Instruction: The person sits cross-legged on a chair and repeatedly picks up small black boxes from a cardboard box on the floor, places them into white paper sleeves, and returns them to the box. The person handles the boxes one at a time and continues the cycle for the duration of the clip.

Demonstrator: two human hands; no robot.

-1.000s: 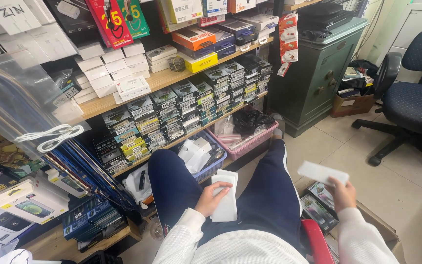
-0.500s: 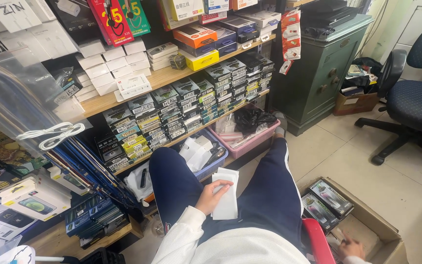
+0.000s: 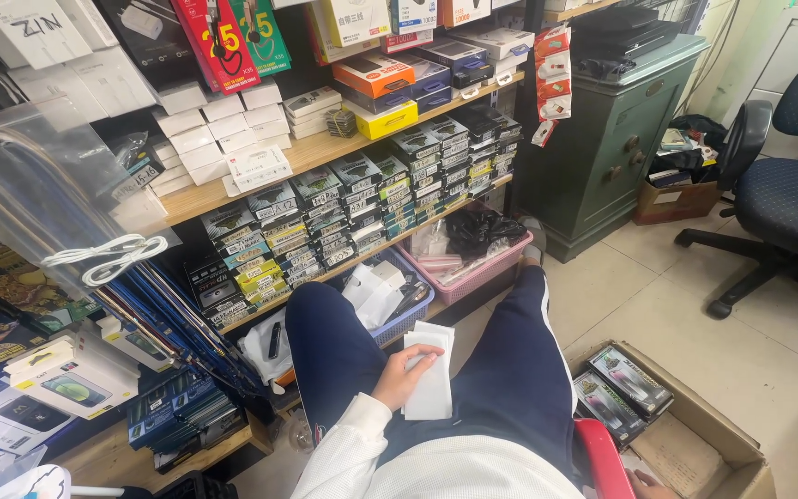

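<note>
My left hand (image 3: 397,375) rests on my lap and holds a small stack of flat white packets (image 3: 433,381) against my dark blue trousers (image 3: 501,370). Only a sliver of my right hand (image 3: 650,484) shows at the bottom edge, low inside an open cardboard box (image 3: 708,413) on the floor to my right. Whether it holds anything is hidden. The cardboard box holds dark packaged items (image 3: 622,388) and a brown paper sheet.
Wooden shelves (image 3: 307,157) packed with several small product boxes stand in front. A pink basket (image 3: 482,273) and a blue basket (image 3: 404,319) sit under them. A green metal cabinet (image 3: 602,148) and a blue office chair (image 3: 791,199) stand to the right. A red seat edge (image 3: 600,453) is beside me.
My right hand, which held a white packet up above the cardboard box, has gone down into the box and almost out of view. The left hand has stayed on the packets.
</note>
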